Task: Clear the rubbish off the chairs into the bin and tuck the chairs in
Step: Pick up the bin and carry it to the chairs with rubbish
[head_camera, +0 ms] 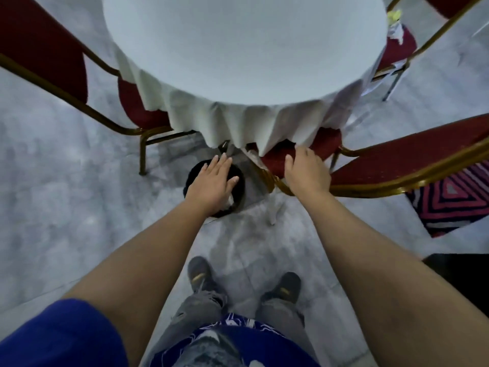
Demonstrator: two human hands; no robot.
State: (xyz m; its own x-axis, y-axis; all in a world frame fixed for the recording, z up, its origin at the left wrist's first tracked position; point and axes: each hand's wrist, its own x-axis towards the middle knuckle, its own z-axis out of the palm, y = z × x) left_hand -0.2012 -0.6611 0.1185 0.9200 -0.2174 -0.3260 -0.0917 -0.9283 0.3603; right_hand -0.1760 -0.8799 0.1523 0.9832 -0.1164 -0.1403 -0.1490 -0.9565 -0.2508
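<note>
Two bare hands out over bin and chair, round table ahead.

Left hand [213, 181] flat, fingers spread, palm down over black bin [239, 193] on the floor; something white shows inside. Right hand [307, 172] open on red seat of the near chair [397, 157], gripping nothing visible. Far-right chair [399, 47] has crumpled rubbish [395, 25] on its seat. Left chair [137, 107] sits partly under white tablecloth [238, 109].
</note>
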